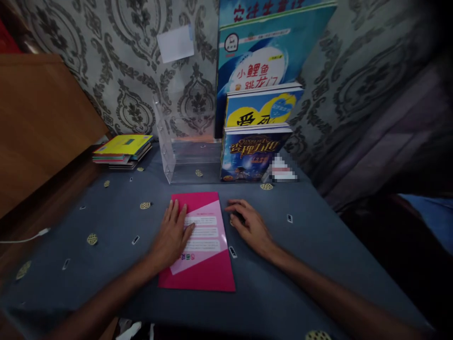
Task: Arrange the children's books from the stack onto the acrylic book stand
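Note:
A thin pink book (219, 276) lies flat on the table in front of me, a paler pink panel with text boxes across its cover. My left hand (174, 232) rests on the book's left side, fingers stretched out and apart. Just off the book's right edge is my right hand (250, 226), loosely curved above the table with thumb and fingers apart and nothing between them. Beyond the book stands a clear acrylic rack (166, 156). Its right part holds upright books, with a dark blue book (251, 153) at the front.
A stack of books with a yellow one (123, 145) on top sits at the back left. Behind the dark blue book rise a blue-and-yellow book (262, 107) and a tall teal book (262, 52). A white cable (26, 239) lies at the left edge of the patterned grey tablecloth (116, 278).

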Tool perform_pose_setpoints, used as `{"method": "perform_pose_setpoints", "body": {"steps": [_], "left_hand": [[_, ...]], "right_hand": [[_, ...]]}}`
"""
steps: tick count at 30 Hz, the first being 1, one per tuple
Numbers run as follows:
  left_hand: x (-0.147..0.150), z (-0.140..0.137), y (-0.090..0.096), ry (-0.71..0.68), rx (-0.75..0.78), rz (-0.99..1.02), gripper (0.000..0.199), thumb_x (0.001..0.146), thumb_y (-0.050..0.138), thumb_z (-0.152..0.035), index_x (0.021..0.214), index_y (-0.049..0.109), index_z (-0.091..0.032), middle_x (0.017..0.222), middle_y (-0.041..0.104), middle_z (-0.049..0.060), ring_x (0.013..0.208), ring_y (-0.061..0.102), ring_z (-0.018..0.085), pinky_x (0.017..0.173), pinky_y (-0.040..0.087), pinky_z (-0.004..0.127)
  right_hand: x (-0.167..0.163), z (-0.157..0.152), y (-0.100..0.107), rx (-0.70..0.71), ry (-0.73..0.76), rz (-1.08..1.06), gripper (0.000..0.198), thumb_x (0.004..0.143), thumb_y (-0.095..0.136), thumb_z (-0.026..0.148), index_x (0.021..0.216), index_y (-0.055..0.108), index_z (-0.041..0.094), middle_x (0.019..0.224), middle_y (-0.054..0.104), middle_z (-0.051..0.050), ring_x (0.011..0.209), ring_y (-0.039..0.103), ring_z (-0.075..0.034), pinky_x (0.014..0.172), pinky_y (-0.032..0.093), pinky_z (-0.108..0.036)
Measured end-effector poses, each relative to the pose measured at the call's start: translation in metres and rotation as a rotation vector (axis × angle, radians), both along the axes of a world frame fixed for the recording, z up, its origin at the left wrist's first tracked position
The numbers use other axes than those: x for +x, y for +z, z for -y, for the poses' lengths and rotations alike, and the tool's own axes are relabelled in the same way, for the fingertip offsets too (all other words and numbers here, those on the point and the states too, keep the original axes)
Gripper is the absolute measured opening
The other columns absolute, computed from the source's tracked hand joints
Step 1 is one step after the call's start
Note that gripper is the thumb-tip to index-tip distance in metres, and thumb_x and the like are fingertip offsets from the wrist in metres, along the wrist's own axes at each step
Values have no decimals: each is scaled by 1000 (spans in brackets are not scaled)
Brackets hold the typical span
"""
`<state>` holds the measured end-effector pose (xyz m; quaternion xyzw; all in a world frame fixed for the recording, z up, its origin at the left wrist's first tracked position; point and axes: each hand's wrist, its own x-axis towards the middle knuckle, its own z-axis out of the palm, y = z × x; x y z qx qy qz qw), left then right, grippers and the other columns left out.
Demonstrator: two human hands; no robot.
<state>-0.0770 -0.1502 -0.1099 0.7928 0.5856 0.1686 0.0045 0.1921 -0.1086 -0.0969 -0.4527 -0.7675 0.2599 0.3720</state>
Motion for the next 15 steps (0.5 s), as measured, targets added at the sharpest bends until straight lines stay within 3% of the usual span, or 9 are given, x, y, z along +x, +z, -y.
{"method": "perform_pose_setpoints", "body": {"steps": [7,11,15], "left_hand": [[51,1,-3,-68,-4,125,62,104,32,-51,152,34,-12,163,26,25,155,13,36,119,30,61],[54,-4,4,-116,-13,74,59,104,33,-49,149,39,-12,157,39,24,153,23,36,118,31,61],[50,-22,11,-114,14,-19,50,104,33,-42,142,49,-12,151,49,21,147,37,35,118,34,58]], "right_hand": [[5,1,0,139,-31,84,26,92,48,17,108,68,21,128,63,-15,122,59,-29,100,50,-52],[1,4,4,220,35,222,30,94,45,15,114,68,20,135,62,-16,129,55,-30,107,45,-56],[-16,2,7,244,151,359,42,93,44,11,131,62,17,144,58,-17,139,49,-29,114,41,-55]]}}
